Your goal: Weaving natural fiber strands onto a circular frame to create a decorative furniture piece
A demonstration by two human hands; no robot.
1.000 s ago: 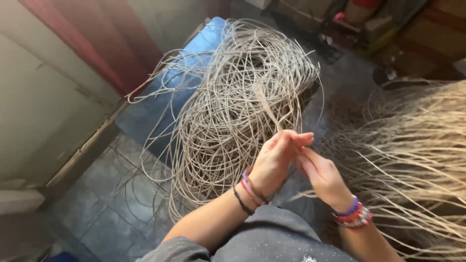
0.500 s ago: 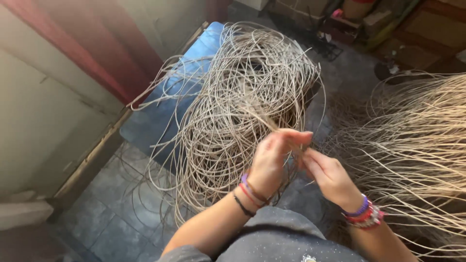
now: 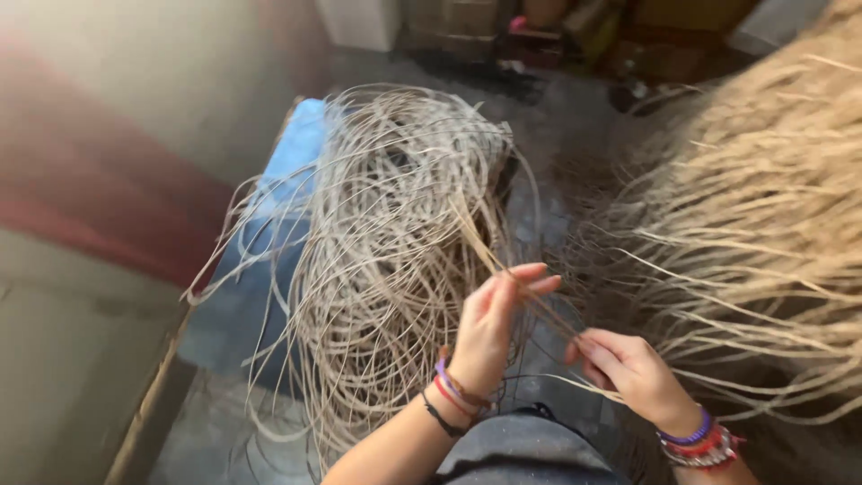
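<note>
We see the left hand [image 3: 492, 328] raised, its grip pinching a thin cane strand [image 3: 539, 301] that runs down to the right hand [image 3: 628, 370] at 4 o'clock, clenched on the same strand. At 10 o'clock the tangled coil of cane strips [image 3: 395, 233] rests over a blue mat [image 3: 292, 166]; a looser bundle of pale fibres [image 3: 763, 198] spreads at 2 o'clock

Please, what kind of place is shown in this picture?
Probably a small home workshop for weaving cane or rattan. A big tangled coil of pale strips lies on the tiled floor, a loose bundle of fibres spreads beside it, and the left hand and right hand draw out one strand.
</note>
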